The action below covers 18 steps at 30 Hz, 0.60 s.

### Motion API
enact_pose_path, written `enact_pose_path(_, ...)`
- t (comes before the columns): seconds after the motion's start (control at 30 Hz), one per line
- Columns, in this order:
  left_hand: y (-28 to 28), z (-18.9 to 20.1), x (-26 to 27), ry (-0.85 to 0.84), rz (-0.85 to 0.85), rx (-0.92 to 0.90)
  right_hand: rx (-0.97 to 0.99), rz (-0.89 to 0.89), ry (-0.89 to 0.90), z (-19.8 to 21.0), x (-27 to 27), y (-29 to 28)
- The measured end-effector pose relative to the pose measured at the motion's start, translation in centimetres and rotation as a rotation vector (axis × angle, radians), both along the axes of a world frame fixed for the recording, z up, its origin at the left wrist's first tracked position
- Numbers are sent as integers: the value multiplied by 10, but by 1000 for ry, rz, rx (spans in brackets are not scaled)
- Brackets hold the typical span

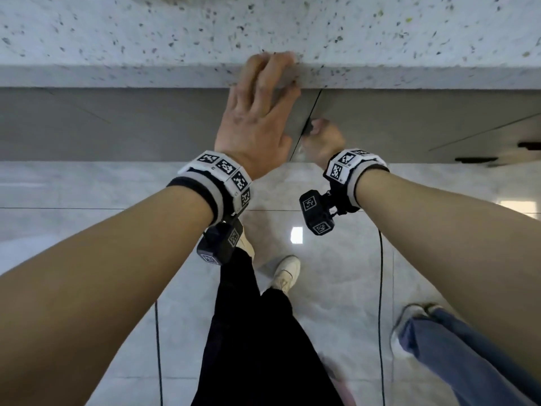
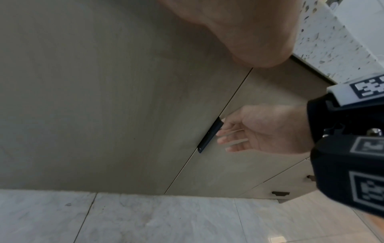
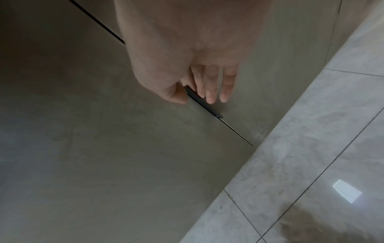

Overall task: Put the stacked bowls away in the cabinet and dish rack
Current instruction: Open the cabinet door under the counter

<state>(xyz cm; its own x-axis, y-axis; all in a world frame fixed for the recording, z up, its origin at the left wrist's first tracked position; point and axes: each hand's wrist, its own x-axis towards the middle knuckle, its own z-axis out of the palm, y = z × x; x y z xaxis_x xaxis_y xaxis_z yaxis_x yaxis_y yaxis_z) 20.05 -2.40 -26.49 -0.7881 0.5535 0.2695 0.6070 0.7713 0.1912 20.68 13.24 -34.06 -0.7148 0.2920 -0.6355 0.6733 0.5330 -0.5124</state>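
Nearest us, the tiled floor [image 1: 336, 288]. Beyond it, our right hand [image 1: 323, 142] pinches the dark handle [image 2: 209, 136] at the closed cabinet door [image 2: 104, 98] edge, thumb on its face. Farthest, our left hand [image 1: 257, 118] rests spread over the counter [image 1: 380, 33] lip; no bowls in view.

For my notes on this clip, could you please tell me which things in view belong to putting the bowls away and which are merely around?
Belonging to the job:
- cabinet door
- its dark handle, at the right hand
- left hand, resting on the countertop edge

Merely around:
- tiled floor
- another person's legs in jeans
- neighbouring drawer fronts

No bowls show.
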Motion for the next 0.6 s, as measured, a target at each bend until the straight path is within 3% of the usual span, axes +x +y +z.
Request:
enact_pose_path(0.13,2,11,10,-68,-1,3,23,-72,35,-5,17,-8)
enact_pose_path(0.27,5,25,29,-156,24,140,24,-75,29,-9,55,-5)
enact_pose_path(0.33,13,26,47,-245,-25,86,39,-86,38,-8,80,-1)
enact_pose_path(0.47,43,4,90,-636,-152,-168,35,-116,17,1,136,5)
enact_pose_path(0.6,61,7,135,-706,-183,-173,-149,-357,-5,9,189,23)
